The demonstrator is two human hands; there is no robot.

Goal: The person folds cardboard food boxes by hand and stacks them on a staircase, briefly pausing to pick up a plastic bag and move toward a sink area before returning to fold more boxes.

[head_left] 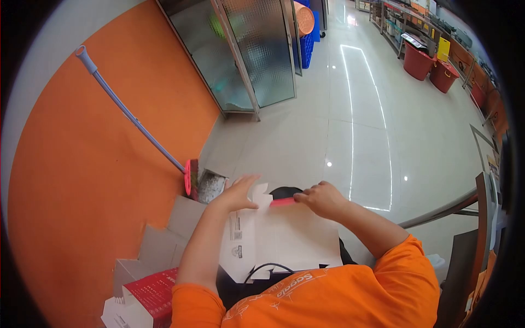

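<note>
A white cardboard sheet with cut flaps and small black print (295,235) lies across the person's lap. My left hand (240,194) is at its upper left edge, thumb and fingers apart, beside a raised flap. My right hand (322,199) is closed at the top edge, fingers pressed together on a folded flap whose red side (283,201) shows. Part of a round black thing (287,192) shows behind that edge. At the lower left is a red and white printed carton (156,292).
A broom (134,117) leans on the orange wall (82,164), above tiled steps (158,246). Glass-panelled doors (262,49) stand ahead. Red tubs (418,61) and metal shelving are at the far right. A curved metal rail (443,209) is near on the right.
</note>
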